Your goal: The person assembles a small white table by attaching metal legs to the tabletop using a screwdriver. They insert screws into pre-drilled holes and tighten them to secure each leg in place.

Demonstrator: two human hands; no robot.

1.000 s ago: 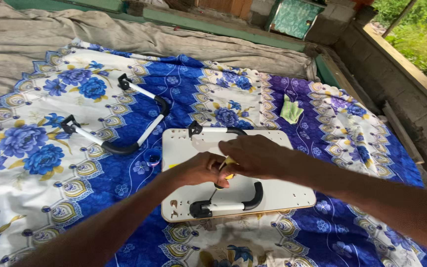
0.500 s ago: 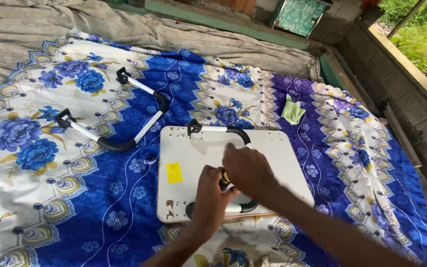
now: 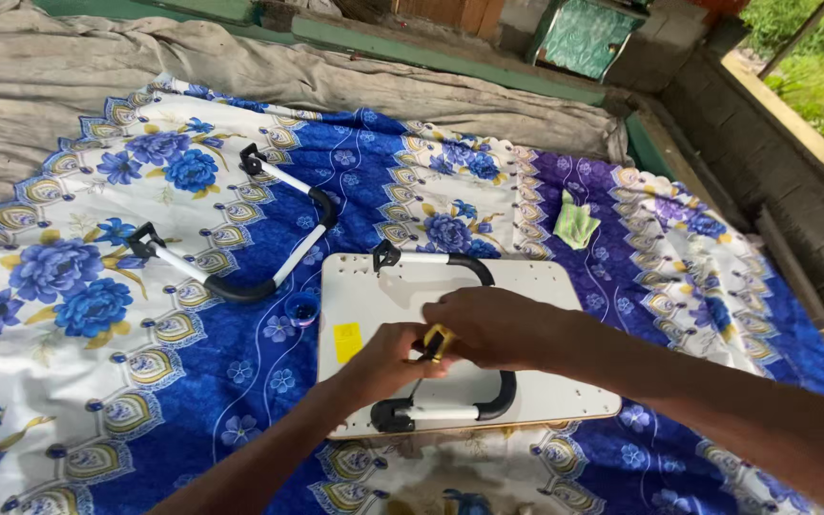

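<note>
Blue floral sheet (image 3: 145, 315) covered the surface. White board (image 3: 565, 381) lay at lower centre. Both hands met over it: left hand (image 3: 388, 362) and right hand (image 3: 493, 329) pinched closed on a small yellow tool (image 3: 434, 341), its axis near-vertical above the near leg (image 3: 441, 408).

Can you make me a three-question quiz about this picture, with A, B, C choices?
1. Where does the loose white tube frame lie?
A. left of the white board
B. on the board
C. on the green cloth

2. What colour is the small tool between the hands?
A. red
B. yellow
C. purple

3. What are the left hand and right hand doing?
A. resting apart
B. meeting over the board
C. lifting the sheet

Answers: A, it lies on the sheet beside the board; B, yellow shows between them; B, both touch the tool there.
</note>
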